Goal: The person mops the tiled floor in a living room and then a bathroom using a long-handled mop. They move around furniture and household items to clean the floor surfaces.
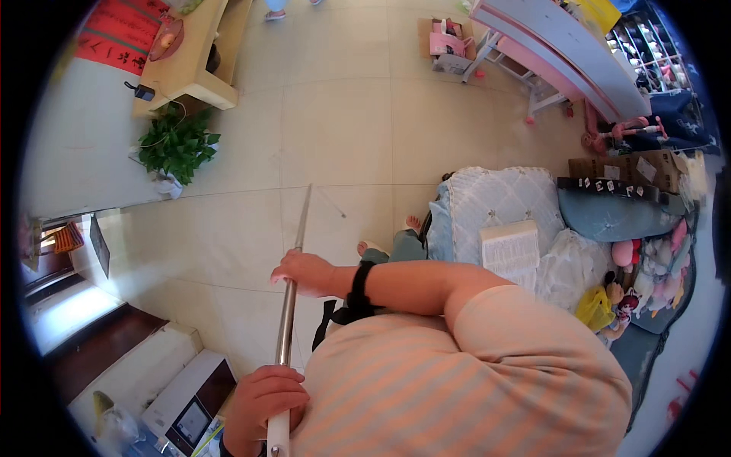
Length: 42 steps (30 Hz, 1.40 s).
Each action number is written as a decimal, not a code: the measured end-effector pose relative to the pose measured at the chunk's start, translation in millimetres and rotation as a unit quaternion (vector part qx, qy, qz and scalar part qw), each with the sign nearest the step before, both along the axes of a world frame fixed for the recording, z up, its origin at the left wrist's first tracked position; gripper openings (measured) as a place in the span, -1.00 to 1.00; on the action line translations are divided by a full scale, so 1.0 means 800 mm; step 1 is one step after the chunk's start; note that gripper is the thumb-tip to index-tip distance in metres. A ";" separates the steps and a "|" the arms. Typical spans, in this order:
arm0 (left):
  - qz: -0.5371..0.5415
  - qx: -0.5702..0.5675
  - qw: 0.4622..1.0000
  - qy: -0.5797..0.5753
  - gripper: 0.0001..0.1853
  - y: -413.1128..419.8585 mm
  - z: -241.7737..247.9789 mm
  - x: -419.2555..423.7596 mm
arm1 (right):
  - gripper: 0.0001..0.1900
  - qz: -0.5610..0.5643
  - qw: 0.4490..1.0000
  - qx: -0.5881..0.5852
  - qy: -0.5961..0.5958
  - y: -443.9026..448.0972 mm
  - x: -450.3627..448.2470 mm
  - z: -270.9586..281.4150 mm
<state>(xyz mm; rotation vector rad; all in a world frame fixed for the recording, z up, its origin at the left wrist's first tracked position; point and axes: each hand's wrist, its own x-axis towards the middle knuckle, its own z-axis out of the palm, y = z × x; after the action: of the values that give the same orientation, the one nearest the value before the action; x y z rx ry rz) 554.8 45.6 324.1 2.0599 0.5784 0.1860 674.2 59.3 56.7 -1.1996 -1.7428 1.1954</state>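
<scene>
Both of my hands are on a long pole (287, 320), a shiny metal tube with a white lower section, slanting across the left-centre of the view. My right hand (308, 273), with a black band at the wrist, grips its metal part higher up. Lower down, near the striped shirt (422, 388), the fingers of my left hand (271, 397) wrap around it close to the white section. The far end of the pole narrows over the tiled floor (337, 131); whether it touches the tiles I cannot tell. Its near end runs out of the bottom of view.
Right of my arm is a sofa with a quilted cover (485, 194), an open book (509, 245) and plush toys. Bare feet (365, 247) show beside it. A potted plant (177, 137), wooden cabinet (223, 94), white-pink desk (565, 63) and another person's foot (275, 15) lie farther off.
</scene>
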 end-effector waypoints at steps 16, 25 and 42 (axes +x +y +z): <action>0.010 -0.150 0.983 -0.106 -0.79 0.006 -0.182 0.035 | -0.66 -0.239 0.959 -0.021 -0.147 -0.087 0.121 -0.131; -0.129 -0.036 0.990 0.033 -0.79 0.020 -0.077 0.004 | -0.77 -0.199 0.975 0.091 0.047 -0.017 -0.001 -0.089; -0.058 -0.106 0.989 -0.082 -0.74 0.046 -0.108 -0.095 | -0.74 -0.275 0.946 -0.004 -0.172 -0.056 -0.005 -0.066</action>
<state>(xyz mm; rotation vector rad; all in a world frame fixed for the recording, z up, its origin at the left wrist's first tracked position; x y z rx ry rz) 478.5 82.4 237.3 1.8443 0.3595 0.2144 670.2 14.6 4.1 -1.8317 -1.4756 0.6869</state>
